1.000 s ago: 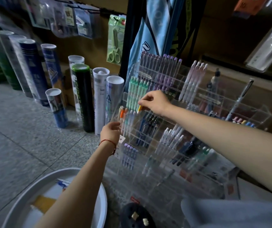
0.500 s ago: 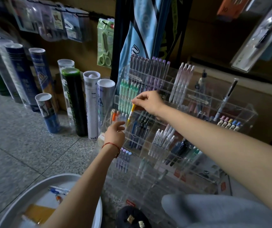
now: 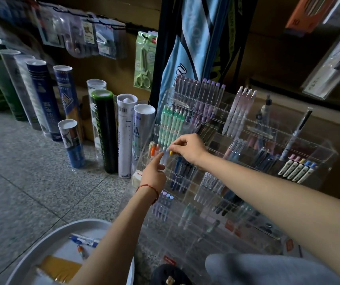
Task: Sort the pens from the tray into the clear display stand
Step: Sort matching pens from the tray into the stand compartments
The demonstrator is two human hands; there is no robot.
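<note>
Step in hand: seating a pen in the stand.

Right hand (image 3: 187,150) pinches the top of a yellow-tipped pen (image 3: 171,152) between thumb and forefinger. The pen is in the left compartment of the clear display stand (image 3: 327,155), in the row just under the green pens (image 3: 171,122) and beside the white pens (image 3: 163,156) and orange pens (image 3: 153,150). I can't tell if it's bottomed out, since the hand covers most of it.

Left hand (image 3: 154,175) grips nothing. Its index finger is out with the tip at the white pens. My read is that it's holding them aside to make room.

Tray (image 3: 47,241) is at the bottom left of view. It holds at least a blue pen (image 3: 84,240) and a short orange pen (image 3: 81,250), plus a flat yellow thing (image 3: 60,266) I can't identify. I'd judge the task well along but not finished.

Next move as I see it:
- Press the pen down until it lines up with its neighbours, then let go.
- Draw the left finger out without tipping the white ones.
- Go back to the tray.

The blue pen probably goes with the dark blue pens (image 3: 180,167) one compartment over, but I'd check the match first.

Risk: the slots look tight, so a skewed pen could jam or knock over the row.
</note>
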